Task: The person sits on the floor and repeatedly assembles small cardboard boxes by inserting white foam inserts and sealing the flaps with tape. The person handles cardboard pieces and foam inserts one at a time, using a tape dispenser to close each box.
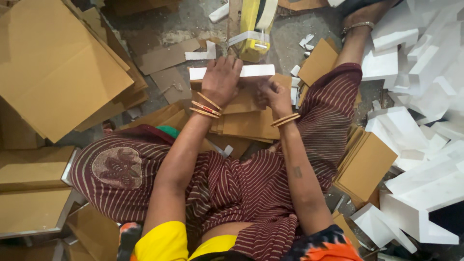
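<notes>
The left hand (221,79) covers the middle of the white foam strip (256,71).
</notes>
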